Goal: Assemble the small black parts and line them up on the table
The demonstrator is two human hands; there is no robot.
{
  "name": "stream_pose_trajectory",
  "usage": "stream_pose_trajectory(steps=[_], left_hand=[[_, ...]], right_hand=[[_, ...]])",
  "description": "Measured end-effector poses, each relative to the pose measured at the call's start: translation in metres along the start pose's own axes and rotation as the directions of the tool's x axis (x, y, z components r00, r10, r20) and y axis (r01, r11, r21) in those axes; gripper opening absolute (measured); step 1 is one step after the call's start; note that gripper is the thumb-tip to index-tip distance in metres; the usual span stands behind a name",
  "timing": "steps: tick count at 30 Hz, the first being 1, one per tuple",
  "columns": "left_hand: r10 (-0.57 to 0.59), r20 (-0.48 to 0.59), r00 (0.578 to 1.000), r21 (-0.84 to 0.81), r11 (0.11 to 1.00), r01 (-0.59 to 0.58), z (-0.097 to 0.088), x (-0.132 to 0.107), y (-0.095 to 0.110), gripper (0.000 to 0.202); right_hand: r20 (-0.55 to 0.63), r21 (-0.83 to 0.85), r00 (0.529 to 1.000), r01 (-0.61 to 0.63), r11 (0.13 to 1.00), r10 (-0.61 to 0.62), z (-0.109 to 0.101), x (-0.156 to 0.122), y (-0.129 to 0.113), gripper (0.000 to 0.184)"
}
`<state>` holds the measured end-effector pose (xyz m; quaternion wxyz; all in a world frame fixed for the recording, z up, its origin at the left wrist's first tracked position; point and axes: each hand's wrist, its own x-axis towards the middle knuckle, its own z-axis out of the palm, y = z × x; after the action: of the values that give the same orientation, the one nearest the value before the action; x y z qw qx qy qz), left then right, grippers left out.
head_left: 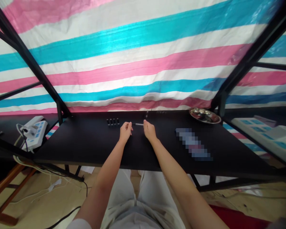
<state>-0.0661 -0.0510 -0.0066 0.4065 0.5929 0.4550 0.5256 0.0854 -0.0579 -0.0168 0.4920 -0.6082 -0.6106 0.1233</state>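
A thin pen (138, 124), dark toward its left end and clear along the barrel, spans the gap between my hands just over the black table (90, 143). My left hand (125, 131) is closed, its thumb and fingers pinching the pen's left end. At the other end, my right hand (149, 130) has its fingers closed round the barrel. Several short black cylinders (112, 121) with pale ends stand or lie in a row left of my left hand; which, I cannot tell. Tiny pale pieces (146, 114) lie beyond my right hand.
More small pieces (161, 112) lie along the table's back edge. A shiny metal plate (205, 115) sits at the back right, with a blurred-out flat object (193, 144) nearer me. Power strips (35, 135) with cables are at the left; black frame bars (35, 70) flank the table.
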Motion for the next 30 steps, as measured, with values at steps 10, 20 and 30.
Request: stream_pose_trajectory(steps=[10,20,30], left_hand=[[-0.111,0.167,0.980,-0.114,0.985,0.131,0.001,0.001,0.004,0.036],[-0.058,0.141,0.988,-0.089,0.994,0.071,-0.007,0.004,0.003,0.036],[0.182,0.198,0.963,0.316,0.918,-0.239,-0.006,0.003,-0.008,0.025]], right_hand=[[0.196,0.239,0.976,0.043,0.970,-0.092,0.005,0.001,-0.009,0.031],[0.244,0.316,0.943,0.142,0.938,-0.225,0.015,-0.004,-0.014,0.024],[0.390,0.200,0.869,0.242,0.949,-0.304,0.018,-0.003,0.001,0.015]])
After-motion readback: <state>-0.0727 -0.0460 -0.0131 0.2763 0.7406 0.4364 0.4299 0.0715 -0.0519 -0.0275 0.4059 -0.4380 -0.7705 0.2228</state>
